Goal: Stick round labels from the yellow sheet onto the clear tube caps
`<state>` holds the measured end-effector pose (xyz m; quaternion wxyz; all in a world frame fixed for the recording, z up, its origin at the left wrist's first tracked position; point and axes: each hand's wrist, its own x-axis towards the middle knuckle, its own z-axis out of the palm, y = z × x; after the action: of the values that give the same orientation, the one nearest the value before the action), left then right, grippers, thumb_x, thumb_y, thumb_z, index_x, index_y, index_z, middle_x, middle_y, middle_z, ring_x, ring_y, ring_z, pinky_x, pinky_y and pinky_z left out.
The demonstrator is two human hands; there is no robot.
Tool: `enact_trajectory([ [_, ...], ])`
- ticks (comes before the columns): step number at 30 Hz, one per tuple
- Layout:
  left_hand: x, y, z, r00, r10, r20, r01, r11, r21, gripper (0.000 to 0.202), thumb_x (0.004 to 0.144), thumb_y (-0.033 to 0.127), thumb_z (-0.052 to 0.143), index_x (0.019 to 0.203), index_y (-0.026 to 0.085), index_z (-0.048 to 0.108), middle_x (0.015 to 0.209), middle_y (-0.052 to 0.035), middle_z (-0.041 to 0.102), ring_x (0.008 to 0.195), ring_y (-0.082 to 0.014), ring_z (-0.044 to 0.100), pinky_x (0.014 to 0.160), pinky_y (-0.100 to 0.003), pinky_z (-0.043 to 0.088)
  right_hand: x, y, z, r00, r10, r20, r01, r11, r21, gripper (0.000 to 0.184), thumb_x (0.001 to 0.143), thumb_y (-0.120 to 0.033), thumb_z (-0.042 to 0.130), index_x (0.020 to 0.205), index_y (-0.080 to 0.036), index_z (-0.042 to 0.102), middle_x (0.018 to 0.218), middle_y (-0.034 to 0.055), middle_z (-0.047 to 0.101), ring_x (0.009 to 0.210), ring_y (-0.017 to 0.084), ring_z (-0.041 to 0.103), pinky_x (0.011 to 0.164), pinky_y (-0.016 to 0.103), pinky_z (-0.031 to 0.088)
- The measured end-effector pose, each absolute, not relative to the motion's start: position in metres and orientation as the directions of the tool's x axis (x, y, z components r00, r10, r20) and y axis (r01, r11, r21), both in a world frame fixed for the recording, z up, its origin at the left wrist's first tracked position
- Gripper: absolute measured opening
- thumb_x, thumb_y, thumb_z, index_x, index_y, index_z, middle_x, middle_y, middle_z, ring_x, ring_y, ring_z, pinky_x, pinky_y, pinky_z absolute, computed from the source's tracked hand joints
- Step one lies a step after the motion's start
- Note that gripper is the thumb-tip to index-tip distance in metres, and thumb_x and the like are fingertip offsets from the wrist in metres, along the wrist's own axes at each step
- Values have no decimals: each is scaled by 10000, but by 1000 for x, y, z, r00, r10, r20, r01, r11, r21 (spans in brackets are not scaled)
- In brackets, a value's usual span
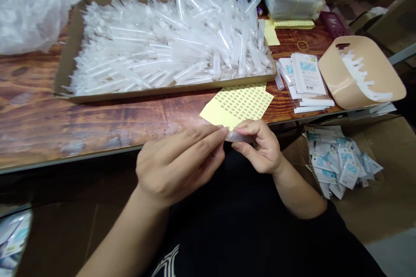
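Observation:
My left hand [182, 160] and my right hand [260, 145] meet in front of the table's near edge, both pinched on one small clear plastic tube [238, 137] held level between the fingertips. Just beyond them lies a yellow sheet of small round stickers [238, 104]. A shallow cardboard tray [69, 47] behind it is heaped with several clear plastic tubes [175, 43].
Small printed packets [307, 75] lie right of the tray beside a tan bin [360, 73] of white pieces. A cardboard box [344, 164] at lower right holds filled packets. A clear plastic bag [35, 4] sits far left; stacked packets [290, 0] far right.

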<state>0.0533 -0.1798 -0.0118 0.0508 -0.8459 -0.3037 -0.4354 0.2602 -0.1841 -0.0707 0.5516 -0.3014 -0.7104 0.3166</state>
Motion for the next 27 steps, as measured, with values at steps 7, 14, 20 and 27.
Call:
enact_trajectory([
  [7,48,-176,-8,562,352,749,526,-850,4,362,832,94,771,1168,226,746,1017,-51,837,680,-194,794,571,-247,634,261,-185,-69,-221,785,579,35,600,-799,200,955,-212,693,1125,-231,590,995,34,678,871,152,681,739,280,566],
  [14,43,-178,-11,580,360,731,517,-856,12,424,831,102,786,1210,288,744,1084,-33,830,717,-201,800,559,-257,627,262,-186,-69,-230,797,559,33,580,-814,190,972,-240,688,1138,-228,595,989,35,693,867,155,700,750,285,581],
  [20,42,-182,-16,633,303,712,490,-870,-65,424,835,76,793,1246,150,714,1124,-122,816,812,-223,809,637,-283,638,262,-188,-67,-217,789,574,64,599,-798,174,973,-227,691,1126,-215,608,990,32,696,868,141,697,761,263,581],
  [27,42,-184,-14,654,335,679,502,-863,-58,443,814,21,797,1240,27,676,1082,-169,816,864,-232,808,706,-306,634,261,-188,-66,-232,783,577,87,608,-789,154,992,-244,669,1129,-226,600,973,23,699,850,136,697,767,261,584],
])
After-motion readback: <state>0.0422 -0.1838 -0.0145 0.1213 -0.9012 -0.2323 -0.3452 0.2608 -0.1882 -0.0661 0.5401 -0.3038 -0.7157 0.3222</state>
